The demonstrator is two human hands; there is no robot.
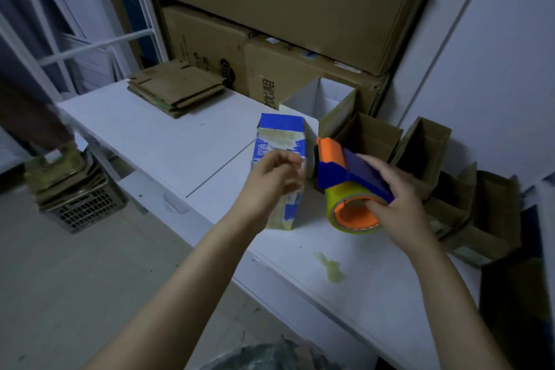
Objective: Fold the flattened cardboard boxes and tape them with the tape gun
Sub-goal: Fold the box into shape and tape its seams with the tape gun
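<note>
A small blue and white box (280, 141) stands upright on the white table (168, 141), its top face covered with yellowish tape. My left hand (270, 180) grips the box on its near side, fingers curled at its right edge. Just right of the box, my right hand (393, 198) holds the tape gun (345, 177), a blue and orange dispenser with a roll of clear yellowish tape, thumb inside the orange core. The gun's orange front end sits close to the box's right side. A stack of flattened cardboard boxes (177, 90) lies at the table's far left.
Several open brown folded boxes (426, 141) stand along the right, by the white wall. Large cartons (285, 9) are stacked behind the table. A scrap of tape (330, 267) lies on the near tabletop. A dark crate (81, 207) with cardboard sits on the floor at left.
</note>
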